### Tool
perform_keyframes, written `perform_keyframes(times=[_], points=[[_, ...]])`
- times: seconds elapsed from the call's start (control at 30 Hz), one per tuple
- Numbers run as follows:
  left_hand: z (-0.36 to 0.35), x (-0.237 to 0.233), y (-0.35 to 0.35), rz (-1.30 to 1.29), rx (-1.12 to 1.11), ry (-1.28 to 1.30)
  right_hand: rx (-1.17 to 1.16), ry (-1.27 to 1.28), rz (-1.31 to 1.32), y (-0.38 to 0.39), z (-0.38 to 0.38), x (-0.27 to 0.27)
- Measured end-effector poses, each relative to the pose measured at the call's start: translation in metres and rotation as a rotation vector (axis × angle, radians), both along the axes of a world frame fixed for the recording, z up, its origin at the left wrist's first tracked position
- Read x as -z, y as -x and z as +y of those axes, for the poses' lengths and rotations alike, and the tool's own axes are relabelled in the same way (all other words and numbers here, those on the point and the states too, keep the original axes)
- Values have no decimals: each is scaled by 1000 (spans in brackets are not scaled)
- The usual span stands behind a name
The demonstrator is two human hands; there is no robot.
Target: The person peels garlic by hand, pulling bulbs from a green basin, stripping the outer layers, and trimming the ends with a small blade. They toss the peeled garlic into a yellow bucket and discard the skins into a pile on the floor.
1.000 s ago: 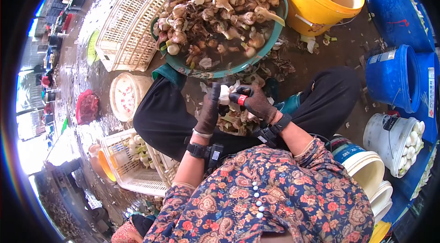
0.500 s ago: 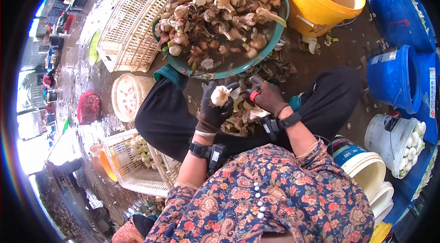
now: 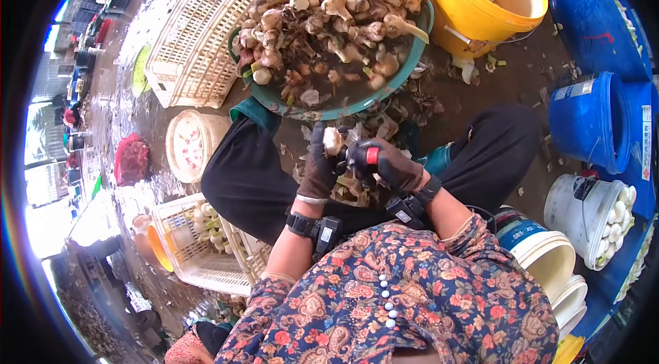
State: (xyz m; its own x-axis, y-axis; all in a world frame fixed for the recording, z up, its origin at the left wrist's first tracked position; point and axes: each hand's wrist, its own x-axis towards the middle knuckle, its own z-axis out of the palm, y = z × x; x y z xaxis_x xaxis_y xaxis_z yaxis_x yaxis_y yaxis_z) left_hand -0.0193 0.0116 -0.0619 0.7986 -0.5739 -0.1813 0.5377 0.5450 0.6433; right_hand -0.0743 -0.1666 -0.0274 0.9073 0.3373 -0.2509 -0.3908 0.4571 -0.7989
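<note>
My left hand, in a dark glove, is wrapped round a pale garlic bulb above my lap. Close on its right is my right hand, also gloved, with the fingers closed. A red band shows at its fingers; whatever they grip is hidden. Loose peelings lie below both hands, between my legs. Beyond them stands a green basin heaped with untrimmed garlic bulbs that have stalks and dirty skins.
A yellow bucket with a few pale bulbs stands back right. White crates and a round white tub are on my left. At right are a blue bucket and a white bucket full of clean garlic.
My right hand has moved left and down, close against my left hand. The garlic bulb has turned in my left hand and shows a browner side.
</note>
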Motion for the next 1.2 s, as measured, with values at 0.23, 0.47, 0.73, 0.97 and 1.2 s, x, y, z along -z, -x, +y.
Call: perform_keyframes(times=[0.23, 0.47, 0.73, 0.97, 1.2], points=[[-23, -55, -1, -562, 44, -769, 98, -154, 178, -11, -2, 33], [5, -53, -29, -85, 3, -1048, -3, -717, 314, -11, -17, 4], [-32, -76, -11, -507, -45, -875, 138, -535, 312, -13, -6, -6], [-32, -32, -17, -648, -31, -1064, 147, -463, 252, -9, -9, 10], [-5, -3, -46, -673, 501, -1618, 147, -428, 483, -15, -4, 13]])
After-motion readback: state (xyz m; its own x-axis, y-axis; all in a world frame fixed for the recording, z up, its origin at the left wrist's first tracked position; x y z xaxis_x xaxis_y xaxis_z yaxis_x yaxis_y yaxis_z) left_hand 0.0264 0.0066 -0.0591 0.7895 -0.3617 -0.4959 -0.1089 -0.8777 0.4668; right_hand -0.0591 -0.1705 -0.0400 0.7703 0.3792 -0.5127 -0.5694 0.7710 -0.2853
